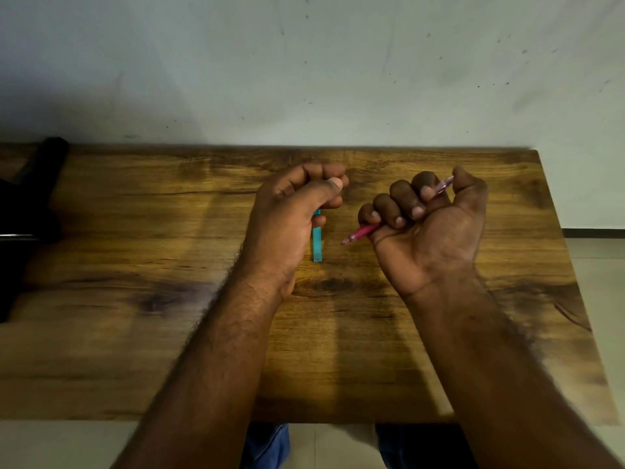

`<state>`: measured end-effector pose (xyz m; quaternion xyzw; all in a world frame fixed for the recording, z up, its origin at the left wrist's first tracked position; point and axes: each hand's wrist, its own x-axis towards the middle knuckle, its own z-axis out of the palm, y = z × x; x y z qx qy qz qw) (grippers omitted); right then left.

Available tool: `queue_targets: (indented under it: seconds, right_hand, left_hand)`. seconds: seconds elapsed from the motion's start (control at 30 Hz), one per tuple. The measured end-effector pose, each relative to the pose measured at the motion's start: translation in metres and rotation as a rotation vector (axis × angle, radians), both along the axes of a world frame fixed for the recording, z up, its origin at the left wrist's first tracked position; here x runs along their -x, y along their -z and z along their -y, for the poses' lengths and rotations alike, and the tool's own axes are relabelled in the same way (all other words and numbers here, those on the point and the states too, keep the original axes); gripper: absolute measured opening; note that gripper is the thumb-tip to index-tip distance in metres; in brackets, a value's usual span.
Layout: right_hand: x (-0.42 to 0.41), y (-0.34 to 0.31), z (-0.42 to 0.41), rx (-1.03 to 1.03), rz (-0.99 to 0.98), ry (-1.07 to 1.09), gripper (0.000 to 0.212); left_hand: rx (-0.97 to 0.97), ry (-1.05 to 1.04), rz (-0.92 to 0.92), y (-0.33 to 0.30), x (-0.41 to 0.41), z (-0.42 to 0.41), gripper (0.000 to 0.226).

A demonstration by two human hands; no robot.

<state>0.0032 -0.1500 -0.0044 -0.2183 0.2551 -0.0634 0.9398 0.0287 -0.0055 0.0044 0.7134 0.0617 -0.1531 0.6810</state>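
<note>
Seen from above, two bare forearms reach over a wooden table. The right hand is a palm-up fist, fingers curled tight around a pink pen. The pen's long axis runs diagonally: its tip points near-left, its paler translucent end pokes out far-right by the thumb. Just left, the left hand curls around a flat teal strip, which points straight toward the viewer. A dark object lies far left.
</note>
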Motion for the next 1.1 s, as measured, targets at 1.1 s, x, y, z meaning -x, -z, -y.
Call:
queue_targets:
  seconds: [1.1]
  right_hand:
    - [0.0001, 0.0005, -0.0018, 0.049, 0.005, -0.018, 0.048]
  left_hand:
    - [-0.009, 0.005, 0.003, -0.0034, 0.0003, 0.0002, 0.021]
